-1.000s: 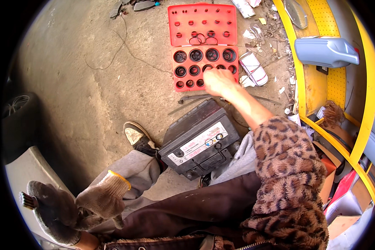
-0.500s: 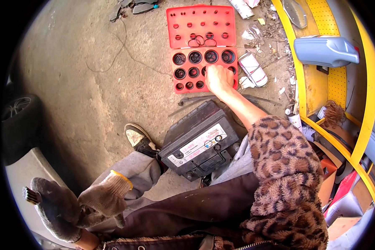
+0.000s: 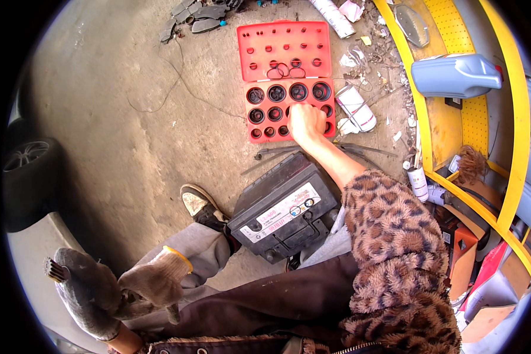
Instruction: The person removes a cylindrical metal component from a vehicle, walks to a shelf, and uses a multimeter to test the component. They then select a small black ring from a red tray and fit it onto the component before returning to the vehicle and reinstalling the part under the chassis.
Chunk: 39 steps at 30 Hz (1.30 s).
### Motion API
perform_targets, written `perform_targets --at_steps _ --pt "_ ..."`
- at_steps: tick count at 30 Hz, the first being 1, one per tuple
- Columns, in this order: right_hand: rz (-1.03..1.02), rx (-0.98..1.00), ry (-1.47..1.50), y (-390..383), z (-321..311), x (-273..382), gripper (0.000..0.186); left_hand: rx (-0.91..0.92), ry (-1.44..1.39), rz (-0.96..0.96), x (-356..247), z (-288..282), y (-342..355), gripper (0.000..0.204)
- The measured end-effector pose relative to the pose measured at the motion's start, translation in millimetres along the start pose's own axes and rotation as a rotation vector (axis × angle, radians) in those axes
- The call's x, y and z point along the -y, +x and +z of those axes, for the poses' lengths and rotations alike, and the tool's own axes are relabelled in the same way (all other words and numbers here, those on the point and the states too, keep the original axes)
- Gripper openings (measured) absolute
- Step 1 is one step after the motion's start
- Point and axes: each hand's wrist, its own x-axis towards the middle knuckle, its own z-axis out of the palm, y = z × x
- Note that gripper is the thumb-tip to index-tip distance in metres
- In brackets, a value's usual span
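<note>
A red plastic case [image 3: 328, 134] lies on the ground with its lid open, its round compartments holding black O-rings [image 3: 276, 92]. My bare right hand [image 3: 307, 123] is closed over the front right compartments, its fingertips hidden from view. Low at the left, my left hand [image 3: 88, 289], in a dirty grey knit glove, is closed around an empty knit glove [image 3: 159, 277] with a yellow cuff. A small brush [image 3: 55, 271] with dark bristles sticks out of the same hand. Between my legs stands a black car battery [image 3: 283, 206]; two rings [image 3: 295, 210] lie on its label.
Larger loose rings [image 3: 283, 71] rest against the open lid. Beside the case lies a white and red can [image 3: 357, 108]. A yellow metal frame [image 3: 422, 118] with a blue-grey jug [image 3: 457, 75] stands to the right. A wheel [image 3: 29, 159] is at far left, brake pads [image 3: 200, 17] at the back.
The whole view has shifted a little, so the case and battery sit slightly lower. My right hand stays over the same compartments. My left hand keeps its hold.
</note>
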Motion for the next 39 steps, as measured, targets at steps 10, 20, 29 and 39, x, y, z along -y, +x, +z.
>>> perform_targets --at_steps 10,20,29,39 --pt "-0.087 0.068 -0.155 2.3 -7.1 8.8 0.017 0.159 0.098 0.131 -10.4 29.7 5.1 0.043" --pt "-0.092 0.023 -0.035 5.4 6.8 -4.7 0.009 0.28 0.066 0.169 -19.0 32.9 2.3 0.031" --pt "-0.212 -0.055 0.242 6.3 -11.2 -22.1 0.018 0.321 -0.095 0.047 -16.5 10.3 2.7 0.037" --pt "-0.07 0.277 0.991 7.3 -32.4 -37.3 0.015 0.306 0.022 0.09 -25.2 43.7 -5.5 0.031"
